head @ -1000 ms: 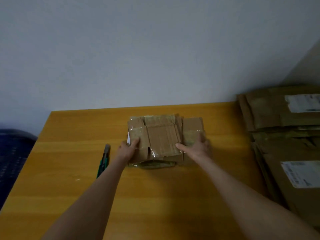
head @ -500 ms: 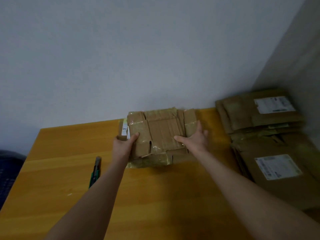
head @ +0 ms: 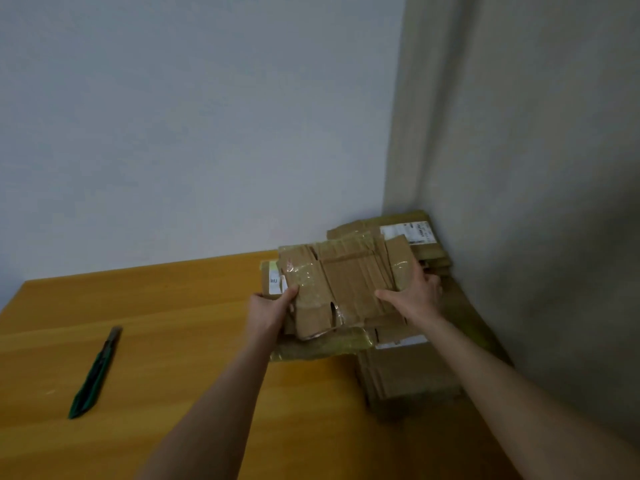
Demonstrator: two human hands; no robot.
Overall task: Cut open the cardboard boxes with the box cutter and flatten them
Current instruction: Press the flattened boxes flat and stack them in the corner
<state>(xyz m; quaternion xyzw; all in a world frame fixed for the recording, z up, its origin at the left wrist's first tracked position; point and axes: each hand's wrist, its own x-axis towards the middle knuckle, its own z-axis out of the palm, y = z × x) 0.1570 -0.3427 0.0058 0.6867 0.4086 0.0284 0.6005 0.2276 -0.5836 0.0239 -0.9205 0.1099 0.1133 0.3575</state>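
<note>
Cardboard box point(head: 346, 289), already cut and flattened, gripped at opposite edges by left hand point(head: 268, 310) and right hand point(head: 415, 296), over stack point(head: 408, 372) of flat cardboard at table point(head: 173, 323) corner. Box cutter point(head: 95, 372) idle, well apart. No uncut ones visible; probably near done.

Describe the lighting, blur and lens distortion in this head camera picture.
Head view: dim, flat light with a grey cast; the flattened box, the left hand and right hand are softly blurred; its clear tape shows faint glare; the label on the stack behind is unreadable; the wall corner leans from wide-angle distortion; the box cutter looks sharper.
</note>
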